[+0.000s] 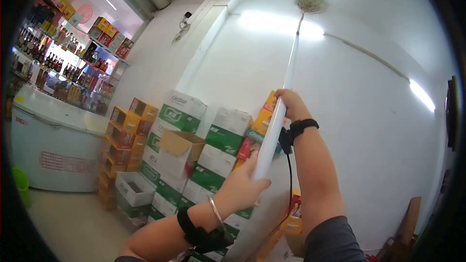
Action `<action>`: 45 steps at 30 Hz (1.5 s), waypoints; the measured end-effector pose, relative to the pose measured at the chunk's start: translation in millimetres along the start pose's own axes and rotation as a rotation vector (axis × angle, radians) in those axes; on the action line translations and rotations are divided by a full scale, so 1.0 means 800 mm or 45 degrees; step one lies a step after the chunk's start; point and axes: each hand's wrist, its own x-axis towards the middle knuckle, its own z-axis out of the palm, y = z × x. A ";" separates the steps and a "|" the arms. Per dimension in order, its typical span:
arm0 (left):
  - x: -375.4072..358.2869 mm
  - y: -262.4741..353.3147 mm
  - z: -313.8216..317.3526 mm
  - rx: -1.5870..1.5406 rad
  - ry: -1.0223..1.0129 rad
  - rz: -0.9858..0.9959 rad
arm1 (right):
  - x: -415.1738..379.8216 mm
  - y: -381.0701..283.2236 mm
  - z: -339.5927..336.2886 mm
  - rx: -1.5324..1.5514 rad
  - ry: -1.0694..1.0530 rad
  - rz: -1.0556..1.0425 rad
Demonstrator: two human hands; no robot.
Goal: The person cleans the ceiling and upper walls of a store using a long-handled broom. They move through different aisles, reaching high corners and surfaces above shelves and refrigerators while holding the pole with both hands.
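Note:
A long-handled duster (277,126) with a thick white pole rises up and away from me, tilted slightly to the right. Its bushy, straw-coloured head (310,3) is high up near the ceiling, just above a lit tube light (281,24) in this view. My left hand (242,184) is closed round the lower end of the pole, its thumb stretched out along the side. Higher up, my right hand (292,104) grips the same pole. Black straps sit on both wrists, and a metal bangle (216,212) is on the left one.
Stacked green-and-white cartons (224,137) stand against the wall ahead, an opened carton (181,144) among them. Yellow boxes (127,121) are piled beside a white chest freezer (58,136). Bottle-filled shelves (68,63) are at left. Another tube light (421,94) glows at right.

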 end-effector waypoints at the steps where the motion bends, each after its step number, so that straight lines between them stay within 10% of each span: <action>1: -0.002 0.015 -0.024 0.107 0.037 -0.014 | 0.010 -0.002 0.023 0.028 -0.024 0.023; 28: 0.027 -0.016 -0.313 -0.184 0.000 0.135 | 0.106 0.038 0.317 -0.035 -0.087 0.036; 45: 0.052 -0.004 -0.667 -0.373 -0.092 0.002 | 0.222 0.072 0.639 -0.199 -0.057 0.012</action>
